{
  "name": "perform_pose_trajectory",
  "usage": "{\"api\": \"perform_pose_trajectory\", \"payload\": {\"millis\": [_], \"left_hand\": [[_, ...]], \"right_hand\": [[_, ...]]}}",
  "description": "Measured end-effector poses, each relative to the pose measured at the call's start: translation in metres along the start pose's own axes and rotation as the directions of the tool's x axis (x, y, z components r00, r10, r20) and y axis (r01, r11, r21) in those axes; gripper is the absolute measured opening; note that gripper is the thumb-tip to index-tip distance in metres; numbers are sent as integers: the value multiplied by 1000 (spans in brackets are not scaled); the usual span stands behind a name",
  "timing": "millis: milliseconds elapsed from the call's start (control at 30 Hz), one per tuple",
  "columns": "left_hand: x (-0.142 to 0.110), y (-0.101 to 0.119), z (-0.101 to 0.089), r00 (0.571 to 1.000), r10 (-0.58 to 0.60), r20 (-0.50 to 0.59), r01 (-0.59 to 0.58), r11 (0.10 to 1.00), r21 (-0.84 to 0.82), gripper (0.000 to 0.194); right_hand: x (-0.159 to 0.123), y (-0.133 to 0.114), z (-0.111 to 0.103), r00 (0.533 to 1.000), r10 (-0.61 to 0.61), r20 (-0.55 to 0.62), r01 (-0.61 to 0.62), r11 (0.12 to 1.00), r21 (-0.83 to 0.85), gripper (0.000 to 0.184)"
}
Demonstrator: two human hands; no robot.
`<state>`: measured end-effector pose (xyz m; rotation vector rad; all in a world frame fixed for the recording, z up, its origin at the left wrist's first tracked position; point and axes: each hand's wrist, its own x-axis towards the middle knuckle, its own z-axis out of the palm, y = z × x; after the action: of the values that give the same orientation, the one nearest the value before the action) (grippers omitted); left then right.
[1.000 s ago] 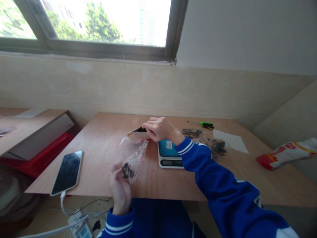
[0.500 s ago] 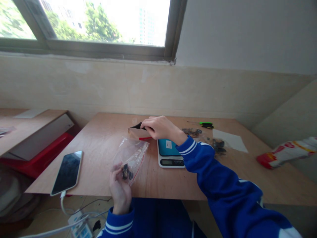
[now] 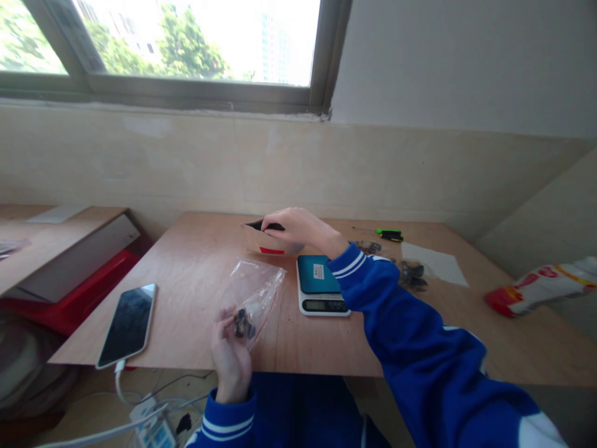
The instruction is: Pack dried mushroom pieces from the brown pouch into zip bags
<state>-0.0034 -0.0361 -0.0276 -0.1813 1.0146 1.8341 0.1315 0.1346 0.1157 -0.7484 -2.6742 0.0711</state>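
Note:
My left hand [image 3: 230,354] pinches the bottom corner of a clear zip bag [image 3: 254,292] with a red seal strip, where a few small black parts [image 3: 243,324] are bunched. The bag lies on the wooden table [image 3: 196,274] near its front edge. My right hand [image 3: 293,226] reaches further back and grips the rim of a small brown cardboard box [image 3: 268,241] with a red mark on its side and dark contents at the opening. The box sits just behind and left of a small digital scale [image 3: 321,285] with a blue top.
A smartphone [image 3: 127,323] on a charging cable lies at the table's left front corner. Behind my right sleeve are more bagged dark parts [image 3: 411,274], a green-handled screwdriver [image 3: 388,234] and white paper [image 3: 436,263]. A red and white packet [image 3: 536,287] lies at right. A second table [image 3: 56,239] stands left.
My right hand has carried the cardboard box away from the bag's mouth, back toward the wall. The bag's top has dropped flat onto the table. My left hand stays put.

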Motion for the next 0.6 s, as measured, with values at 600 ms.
{"api": "perform_pose_trajectory", "payload": {"millis": [600], "left_hand": [[2, -3, 0, 957, -119, 265, 121, 993, 7, 53]], "right_hand": [[-1, 6, -5, 997, 33, 71, -23, 990, -138, 24]]}}
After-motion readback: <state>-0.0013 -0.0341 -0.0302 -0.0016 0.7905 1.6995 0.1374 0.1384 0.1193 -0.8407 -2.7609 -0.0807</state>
